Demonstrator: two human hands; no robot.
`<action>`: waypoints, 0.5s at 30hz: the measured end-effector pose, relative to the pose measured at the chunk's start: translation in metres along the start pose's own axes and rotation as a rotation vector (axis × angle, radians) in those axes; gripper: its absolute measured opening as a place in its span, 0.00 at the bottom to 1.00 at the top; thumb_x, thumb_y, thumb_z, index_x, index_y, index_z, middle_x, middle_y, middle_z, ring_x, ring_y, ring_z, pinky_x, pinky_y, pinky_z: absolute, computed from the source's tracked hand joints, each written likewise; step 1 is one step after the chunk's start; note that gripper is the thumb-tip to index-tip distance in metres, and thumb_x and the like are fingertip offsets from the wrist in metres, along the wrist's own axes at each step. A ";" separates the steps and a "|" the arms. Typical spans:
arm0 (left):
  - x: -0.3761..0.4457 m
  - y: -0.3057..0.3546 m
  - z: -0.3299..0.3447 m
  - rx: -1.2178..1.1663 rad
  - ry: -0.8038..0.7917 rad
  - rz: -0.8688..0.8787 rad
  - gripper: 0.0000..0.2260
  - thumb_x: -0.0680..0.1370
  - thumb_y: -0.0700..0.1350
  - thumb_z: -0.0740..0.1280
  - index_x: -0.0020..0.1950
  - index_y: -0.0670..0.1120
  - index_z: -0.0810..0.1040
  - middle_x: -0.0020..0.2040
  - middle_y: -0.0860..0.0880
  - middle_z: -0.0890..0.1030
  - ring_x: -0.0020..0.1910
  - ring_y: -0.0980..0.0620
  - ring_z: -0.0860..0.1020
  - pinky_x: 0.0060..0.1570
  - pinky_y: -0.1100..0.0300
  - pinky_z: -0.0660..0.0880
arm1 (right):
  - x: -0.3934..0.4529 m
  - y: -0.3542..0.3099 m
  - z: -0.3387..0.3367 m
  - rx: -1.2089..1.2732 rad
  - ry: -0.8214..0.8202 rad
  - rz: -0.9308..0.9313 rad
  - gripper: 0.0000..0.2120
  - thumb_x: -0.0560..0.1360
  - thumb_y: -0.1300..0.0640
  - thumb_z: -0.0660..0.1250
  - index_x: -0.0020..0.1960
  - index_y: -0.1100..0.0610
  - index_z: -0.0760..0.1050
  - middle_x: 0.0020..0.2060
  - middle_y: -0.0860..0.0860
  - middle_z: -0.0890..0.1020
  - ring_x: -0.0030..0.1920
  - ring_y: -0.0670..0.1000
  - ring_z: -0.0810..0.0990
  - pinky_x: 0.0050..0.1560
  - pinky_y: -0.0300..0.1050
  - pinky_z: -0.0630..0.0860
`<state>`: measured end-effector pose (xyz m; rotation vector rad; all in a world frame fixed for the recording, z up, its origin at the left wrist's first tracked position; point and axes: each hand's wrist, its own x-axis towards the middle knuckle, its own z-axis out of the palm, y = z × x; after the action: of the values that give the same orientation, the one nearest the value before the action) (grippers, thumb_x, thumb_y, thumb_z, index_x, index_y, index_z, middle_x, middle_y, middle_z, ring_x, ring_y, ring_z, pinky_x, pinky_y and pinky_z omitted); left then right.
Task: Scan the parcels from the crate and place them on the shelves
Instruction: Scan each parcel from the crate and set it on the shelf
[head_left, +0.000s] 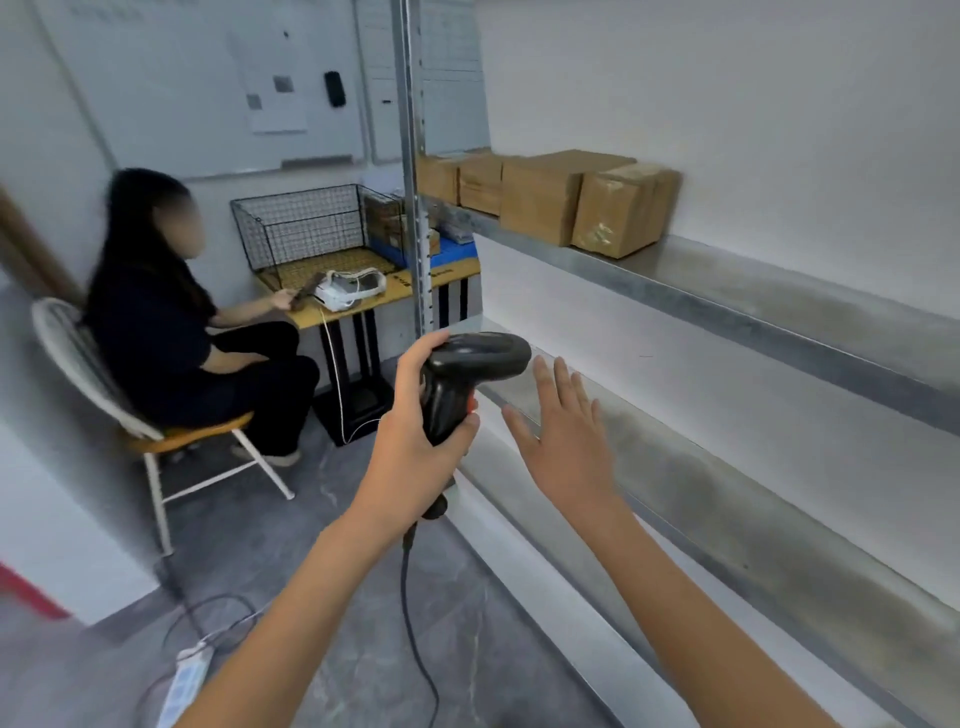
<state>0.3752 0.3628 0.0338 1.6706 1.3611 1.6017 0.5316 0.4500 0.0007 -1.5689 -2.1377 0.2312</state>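
The crate (306, 228) stands far ahead and left of both hands, nearer the left hand (421, 426) gripping the scanner (467, 374), while the right hand (566, 441) is empty, fingers spread.

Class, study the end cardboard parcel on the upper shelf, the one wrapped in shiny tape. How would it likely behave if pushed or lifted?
The taped parcel looks boxy and flat-bottomed, so it would probably slide rather than roll. Its glossy tape and the smooth metal upper shelf suggest easy sliding, and perhaps a slippery grip. Its wrinkled faces hint that the card may give a little under pressure.
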 end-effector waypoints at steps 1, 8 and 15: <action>0.004 -0.005 -0.005 0.003 0.014 -0.003 0.36 0.80 0.34 0.69 0.72 0.69 0.59 0.57 0.50 0.80 0.44 0.54 0.83 0.43 0.56 0.82 | 0.009 -0.007 0.006 0.004 -0.010 -0.015 0.33 0.84 0.39 0.51 0.82 0.49 0.44 0.82 0.51 0.46 0.81 0.54 0.43 0.79 0.56 0.44; 0.064 -0.048 -0.030 0.030 0.068 -0.011 0.36 0.79 0.36 0.71 0.72 0.70 0.59 0.51 0.56 0.82 0.45 0.56 0.83 0.44 0.61 0.81 | 0.091 -0.038 0.051 0.028 -0.062 -0.084 0.33 0.84 0.40 0.50 0.82 0.50 0.42 0.82 0.52 0.46 0.81 0.55 0.43 0.79 0.56 0.43; 0.168 -0.070 -0.048 0.070 0.071 0.067 0.35 0.80 0.35 0.71 0.74 0.65 0.59 0.63 0.49 0.77 0.44 0.59 0.83 0.44 0.65 0.80 | 0.199 -0.060 0.048 0.049 0.064 -0.121 0.32 0.83 0.40 0.53 0.82 0.50 0.48 0.82 0.52 0.49 0.81 0.56 0.47 0.79 0.59 0.46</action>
<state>0.2800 0.5216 0.0658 1.7325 1.4253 1.6837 0.4120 0.6229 0.0382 -1.3948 -2.1517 0.1892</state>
